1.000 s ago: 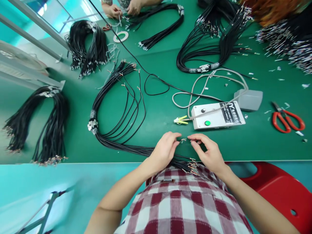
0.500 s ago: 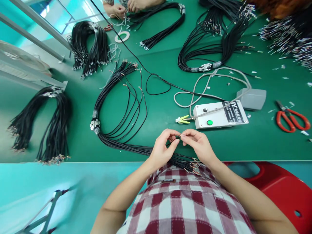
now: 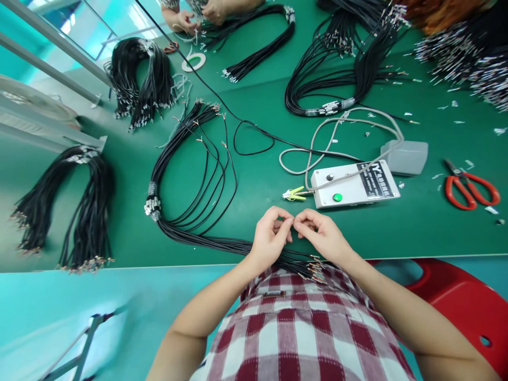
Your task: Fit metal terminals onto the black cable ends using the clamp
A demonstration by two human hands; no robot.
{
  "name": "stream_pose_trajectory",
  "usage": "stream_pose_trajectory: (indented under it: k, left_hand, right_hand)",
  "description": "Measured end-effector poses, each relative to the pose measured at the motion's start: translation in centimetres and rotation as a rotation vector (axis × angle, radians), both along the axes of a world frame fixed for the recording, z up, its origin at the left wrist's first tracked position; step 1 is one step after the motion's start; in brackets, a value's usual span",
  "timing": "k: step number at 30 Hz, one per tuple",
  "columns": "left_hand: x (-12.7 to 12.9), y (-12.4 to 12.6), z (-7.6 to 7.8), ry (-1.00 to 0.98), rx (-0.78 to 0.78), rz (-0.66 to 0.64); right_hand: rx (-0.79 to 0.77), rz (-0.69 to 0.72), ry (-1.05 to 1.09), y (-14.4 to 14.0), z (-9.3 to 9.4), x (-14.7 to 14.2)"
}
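Note:
Above the table's front edge, my left hand (image 3: 271, 235) and my right hand (image 3: 322, 233) meet fingertip to fingertip, both closed in a pinch. Between them is the end of a thin black cable, largely hidden by the fingers; its fine wires are too small to make out clearly. Under my left hand runs a curved bundle of black cables (image 3: 210, 241), bound with clear tape and with bare copper-coloured ends beside my lap. A white box (image 3: 345, 198) with a green button stands just beyond my right hand, a yellow clip (image 3: 294, 194) at its left.
Red-handled scissors (image 3: 470, 188) lie at right near a grey adapter (image 3: 405, 157). More black cable bundles (image 3: 89, 198) hang over the left edge and lie farther back. Across the table are a roll of tape (image 3: 193, 62) and another person's hands (image 3: 188, 22). A red stool (image 3: 456, 301) stands at lower right.
My fingertips have come closer together, and the pale wire end that showed between them is now covered. The whole view has shifted slightly.

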State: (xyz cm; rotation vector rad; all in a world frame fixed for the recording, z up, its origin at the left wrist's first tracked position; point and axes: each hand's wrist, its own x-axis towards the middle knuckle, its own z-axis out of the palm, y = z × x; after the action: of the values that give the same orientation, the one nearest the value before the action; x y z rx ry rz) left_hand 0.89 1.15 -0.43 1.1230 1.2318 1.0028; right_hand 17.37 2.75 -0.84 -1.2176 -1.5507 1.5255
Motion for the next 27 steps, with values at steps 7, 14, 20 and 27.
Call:
stream_pose_trajectory:
  k: [7,14,20,27]
  left_hand:
    - [0.2,0.1,-1.5,-0.008,-0.025,0.099]
    - [0.0,0.2,-1.3,-0.021,0.000,0.084]
    - [-0.9,1.0,-1.2,-0.031,-0.002,0.003]
    - [-1.2,3.2,-1.2,-0.057,0.007,0.178]
  right_hand:
    - [0.420,-0.006,-0.406,-0.2,-0.5,0.8]
    - [0.780,0.049,-0.700,-0.1,0.3,0.7]
    - [1.058,0.210,-0.780,1.9,0.8,0.8]
    - [1.040,0.144,-1.034,5.3,2.2,0.6]
